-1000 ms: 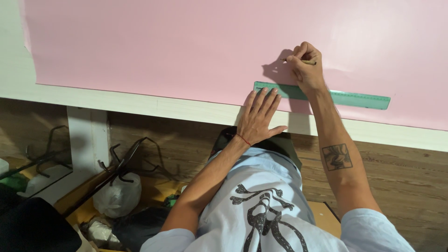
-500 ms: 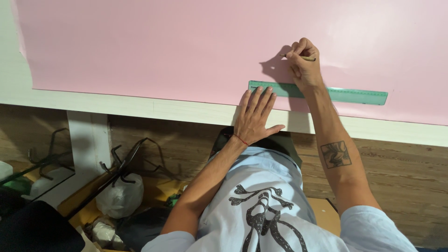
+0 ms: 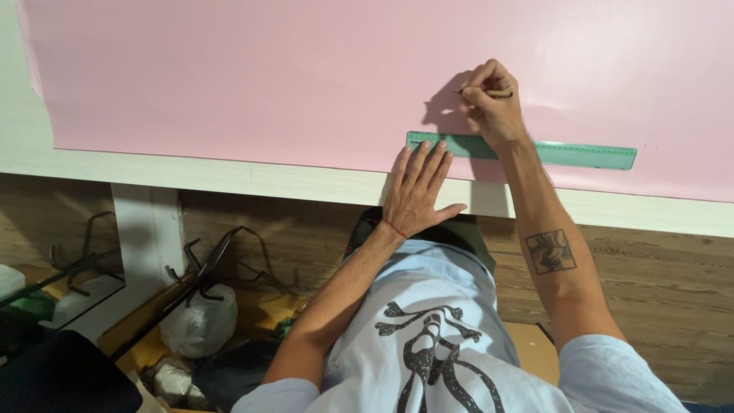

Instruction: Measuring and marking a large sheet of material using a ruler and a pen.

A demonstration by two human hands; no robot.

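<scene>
A large pink sheet [image 3: 252,76] covers a white tabletop [image 3: 229,176]. On its near edge lies a long green ruler [image 3: 581,153]. My left hand [image 3: 417,191] lies flat with its fingers spread, the fingertips pressing on the ruler's left end. My right hand [image 3: 493,103] is closed around a thin pencil [image 3: 498,94] whose tip touches the pink sheet just above the ruler. My right forearm crosses over the ruler's middle and hides that part of it.
Below the table edge there are a wooden floor [image 3: 673,306], a white table leg [image 3: 149,229], black metal frames [image 3: 206,264], a white plastic bag [image 3: 200,321] and other clutter at the lower left.
My hands, the pencil and the ruler stay in the same grip and position on the sheet; only the view shifts slightly.
</scene>
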